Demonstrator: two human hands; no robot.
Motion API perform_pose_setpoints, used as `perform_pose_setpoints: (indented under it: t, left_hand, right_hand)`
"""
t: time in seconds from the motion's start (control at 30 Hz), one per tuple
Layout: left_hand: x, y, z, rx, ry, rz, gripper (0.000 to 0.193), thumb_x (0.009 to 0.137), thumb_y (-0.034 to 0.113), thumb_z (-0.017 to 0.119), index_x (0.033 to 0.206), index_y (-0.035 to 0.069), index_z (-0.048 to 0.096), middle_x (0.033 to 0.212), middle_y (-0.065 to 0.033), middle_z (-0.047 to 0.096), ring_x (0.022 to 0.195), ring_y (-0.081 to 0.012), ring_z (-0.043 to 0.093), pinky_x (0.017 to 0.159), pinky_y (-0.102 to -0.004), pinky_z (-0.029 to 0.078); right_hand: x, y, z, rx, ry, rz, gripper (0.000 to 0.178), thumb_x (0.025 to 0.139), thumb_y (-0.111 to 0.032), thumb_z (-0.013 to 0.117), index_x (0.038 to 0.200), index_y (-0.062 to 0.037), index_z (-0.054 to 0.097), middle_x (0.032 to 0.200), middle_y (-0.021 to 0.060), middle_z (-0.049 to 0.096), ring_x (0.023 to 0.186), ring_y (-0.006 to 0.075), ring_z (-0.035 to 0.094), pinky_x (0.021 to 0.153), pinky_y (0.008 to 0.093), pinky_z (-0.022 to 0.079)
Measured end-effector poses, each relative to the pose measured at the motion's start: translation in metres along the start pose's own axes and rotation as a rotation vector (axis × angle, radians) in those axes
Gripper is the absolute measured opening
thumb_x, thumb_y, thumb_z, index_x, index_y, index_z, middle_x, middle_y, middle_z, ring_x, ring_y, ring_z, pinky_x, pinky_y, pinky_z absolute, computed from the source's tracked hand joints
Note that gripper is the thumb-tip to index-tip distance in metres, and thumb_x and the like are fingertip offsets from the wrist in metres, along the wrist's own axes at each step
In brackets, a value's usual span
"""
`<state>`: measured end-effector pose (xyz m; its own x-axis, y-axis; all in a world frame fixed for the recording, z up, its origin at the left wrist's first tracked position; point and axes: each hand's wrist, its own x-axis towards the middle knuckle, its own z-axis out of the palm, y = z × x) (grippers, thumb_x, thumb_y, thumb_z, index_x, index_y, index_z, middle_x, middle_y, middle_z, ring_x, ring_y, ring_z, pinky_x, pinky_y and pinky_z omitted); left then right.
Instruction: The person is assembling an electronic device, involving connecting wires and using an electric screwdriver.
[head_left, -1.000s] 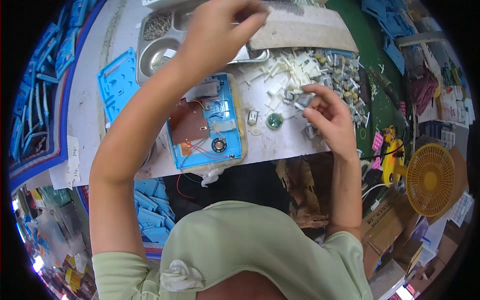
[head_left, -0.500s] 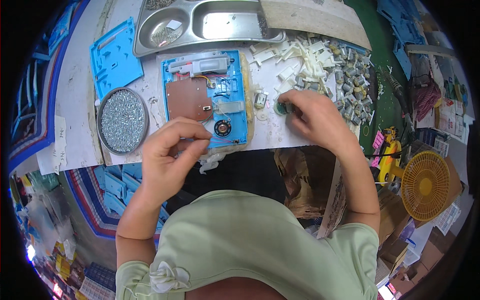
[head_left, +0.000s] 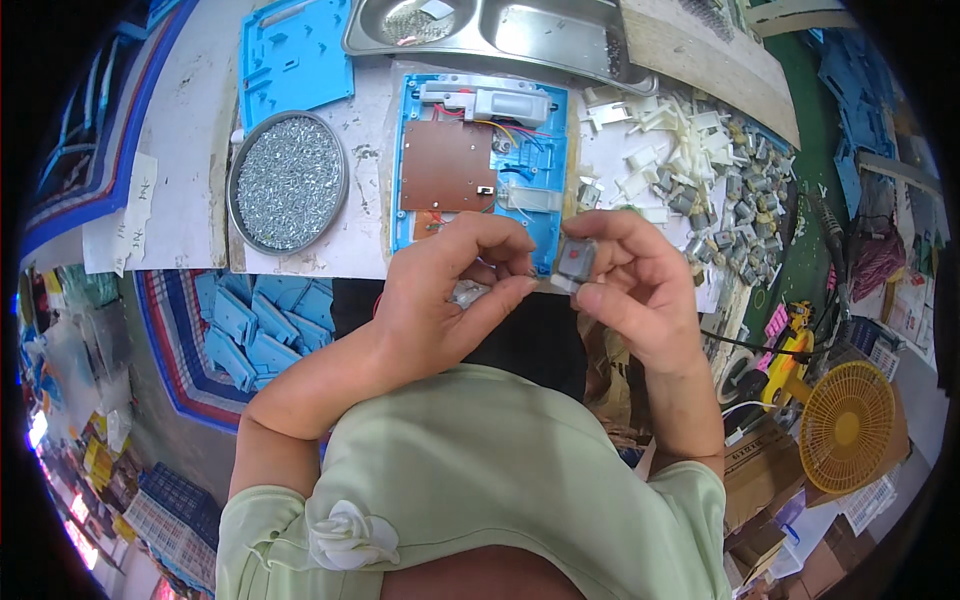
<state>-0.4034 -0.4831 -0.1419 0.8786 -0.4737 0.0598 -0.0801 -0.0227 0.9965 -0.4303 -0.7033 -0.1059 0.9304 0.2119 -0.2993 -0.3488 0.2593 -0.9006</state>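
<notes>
My right hand [head_left: 640, 285] pinches a small grey squarish part with a red spot [head_left: 576, 260] between thumb and fingers, at the table's near edge. Close to its left, my left hand [head_left: 455, 285] has thumb and forefinger nearly together; whatever is at their tips is too small to make out. Beyond the hands lies an open blue plastic housing [head_left: 405, 200], holding a brown circuit board [head_left: 445, 165], thin coloured wires and a white plastic piece [head_left: 510, 103] along its far side. My left hand covers the housing's near part.
A round dish of small screws [head_left: 288, 180] stands left of the housing, near a blue panel [head_left: 295, 60]. Farther back is a metal tray [head_left: 560, 35]. White plastic parts [head_left: 640, 170] and small motors [head_left: 740, 205] are heaped at right. A yellow fan [head_left: 848, 425] stands at far right.
My right hand has come from beside the housing to the near edge and now shows the grey part. My left hand has moved right toward it. The whole view has shifted.
</notes>
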Motion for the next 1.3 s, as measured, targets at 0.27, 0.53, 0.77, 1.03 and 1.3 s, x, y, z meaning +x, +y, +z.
perform_pose_setpoints:
  t: [0.27,0.53,0.77,1.03,1.3]
  left_hand:
    - [-0.002,0.002,-0.001,-0.058,0.037,-0.023,0.03,0.088,-0.003,0.074,0.114,0.003,0.06,0.097,-0.0066,0.069,0.088,-0.0139,0.071,0.075,-0.0296,0.059]
    - [0.004,-0.004,-0.011,0.439,0.073,0.389,0.032,0.079,-0.003,0.08,0.105,0.004,0.064,0.094,-0.0083,0.069,0.086,-0.0261,0.072,0.073,-0.0349,0.056]
    - [0.006,-0.006,-0.014,0.282,0.096,0.397,0.028,0.076,-0.004,0.079,0.099,0.004,0.065,0.096,-0.0091,0.071,0.088,-0.0289,0.07,0.074,-0.036,0.055]
    - [0.012,-0.003,-0.018,0.34,0.06,0.443,0.028,0.071,-0.006,0.081,0.094,0.003,0.066,0.107,-0.0143,0.068,0.091,-0.0275,0.068,0.076,-0.0339,0.056]
    - [0.011,-0.012,-0.016,0.36,0.094,0.438,0.03,0.066,-0.002,0.086,0.092,0.005,0.071,0.104,-0.0124,0.067,0.085,-0.0249,0.065,0.071,-0.0329,0.054]
  right_hand:
    - [0.012,0.012,-0.002,-0.044,-0.101,0.048,0.048,0.09,-0.001,0.073,0.135,0.0012,0.057,0.085,-0.0024,0.057,0.075,0.0025,0.052,0.068,0.018,0.042]
    - [0.017,0.007,0.006,-0.784,0.011,-0.515,0.047,0.079,0.0,0.08,0.123,0.0005,0.064,0.096,0.0094,0.07,0.075,0.0188,0.066,0.065,0.0302,0.053]
    - [0.024,0.007,0.005,-0.916,-0.084,-0.874,0.043,0.068,0.004,0.083,0.107,-0.0033,0.068,0.093,0.0122,0.07,0.075,0.0285,0.067,0.063,0.035,0.053]
    - [0.024,0.019,0.004,-0.905,-0.057,-0.944,0.044,0.066,0.006,0.082,0.107,-0.0033,0.068,0.093,0.0123,0.069,0.077,0.0289,0.067,0.063,0.0349,0.053]
    - [0.023,0.025,-0.003,-0.927,-0.009,-0.935,0.046,0.064,0.008,0.079,0.107,-0.0038,0.067,0.095,0.0125,0.069,0.079,0.0295,0.067,0.065,0.0363,0.054]
